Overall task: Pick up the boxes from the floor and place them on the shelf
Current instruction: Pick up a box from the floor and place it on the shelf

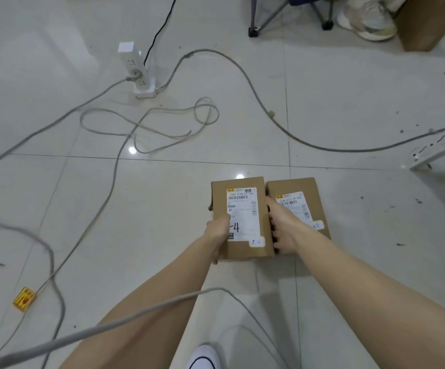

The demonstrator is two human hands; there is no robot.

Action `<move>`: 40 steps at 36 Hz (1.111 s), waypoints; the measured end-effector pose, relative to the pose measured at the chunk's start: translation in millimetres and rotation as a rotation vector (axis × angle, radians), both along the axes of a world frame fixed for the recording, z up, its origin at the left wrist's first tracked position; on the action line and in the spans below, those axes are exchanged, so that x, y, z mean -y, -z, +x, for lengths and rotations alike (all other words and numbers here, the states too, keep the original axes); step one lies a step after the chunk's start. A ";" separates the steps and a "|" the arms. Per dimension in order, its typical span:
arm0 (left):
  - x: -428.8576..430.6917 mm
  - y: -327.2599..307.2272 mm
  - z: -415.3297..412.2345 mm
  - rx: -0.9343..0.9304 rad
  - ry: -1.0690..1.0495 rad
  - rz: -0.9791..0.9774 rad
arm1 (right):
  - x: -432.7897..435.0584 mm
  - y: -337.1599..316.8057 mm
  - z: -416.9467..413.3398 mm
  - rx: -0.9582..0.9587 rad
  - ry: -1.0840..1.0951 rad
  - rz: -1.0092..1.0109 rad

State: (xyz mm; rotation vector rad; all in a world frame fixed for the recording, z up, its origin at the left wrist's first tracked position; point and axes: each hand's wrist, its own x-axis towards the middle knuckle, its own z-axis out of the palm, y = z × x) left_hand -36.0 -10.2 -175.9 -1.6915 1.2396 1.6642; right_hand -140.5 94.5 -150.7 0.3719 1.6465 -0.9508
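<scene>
Two brown cardboard boxes with white shipping labels lie side by side on the tiled floor. The left box [242, 206] carries a label with a handwritten "4". My left hand [217, 230] grips its left side, thumb on top of the label. My right hand [282, 227] is wedged into the gap between the two boxes, fingers against the left box's right side. The right box [305, 198] sits just beyond my right wrist, partly hidden by it. No shelf surface is in view.
Grey cables loop across the floor and one crosses my forearms. A white power strip [136, 70] lies at the upper left. A white perforated metal rail [439, 147] is at the right edge. Chair legs, a person's shoe and a brown carton are at the top right.
</scene>
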 end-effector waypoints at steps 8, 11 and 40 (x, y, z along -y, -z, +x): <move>5.1 -139.3 0.4 -0.056 0.044 -0.069 | -10.2 -147.5 0.0 -0.073 -0.002 0.002; 4.5 -219.1 5.1 -0.088 0.093 -0.104 | -14.9 -224.2 5.9 -0.052 0.020 -0.046; 14.2 -824.3 -34.6 -0.536 0.333 -0.592 | -49.2 -832.4 -26.0 -0.503 0.037 -0.324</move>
